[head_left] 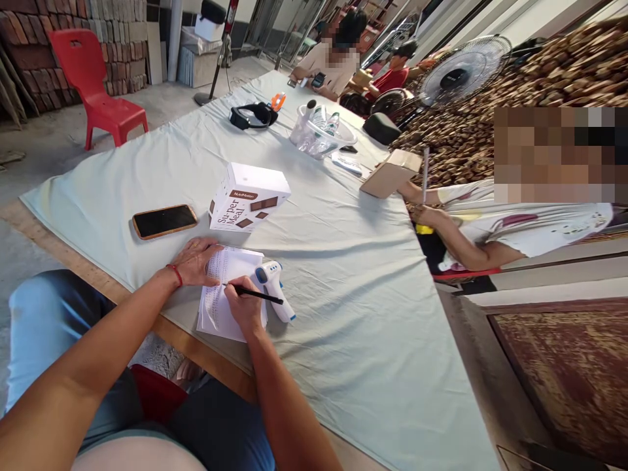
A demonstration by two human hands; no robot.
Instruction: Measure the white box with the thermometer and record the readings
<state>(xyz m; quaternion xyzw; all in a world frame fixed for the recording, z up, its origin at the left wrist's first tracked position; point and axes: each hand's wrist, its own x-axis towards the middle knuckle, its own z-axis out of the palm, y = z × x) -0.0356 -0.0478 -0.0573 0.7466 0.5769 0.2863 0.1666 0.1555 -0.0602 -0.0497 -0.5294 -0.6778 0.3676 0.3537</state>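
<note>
My right hand (245, 306) is closed around a black pen (262, 296), its tip down on a white sheet of paper (228, 322). Rows of small marks cover the left part of the sheet. Flat on the upper left of the paper lies my left hand (196, 261), fingers stretched out, a red cord on its wrist. Just right of the paper rests a white and blue infrared thermometer (275, 291), partly over the sheet. Behind the paper stands a white box (250, 196) lettered "Super Meal". A phone (165, 222) with a dark screen lies left of the box.
The table bears a pale green cloth (353, 307). Farther back are a black headset-like strap (252, 116), a plastic basket (321, 140) of bottles and a cardboard box (392, 172). One person sits at the right edge, others at the far end. A fan (454, 78) stands behind.
</note>
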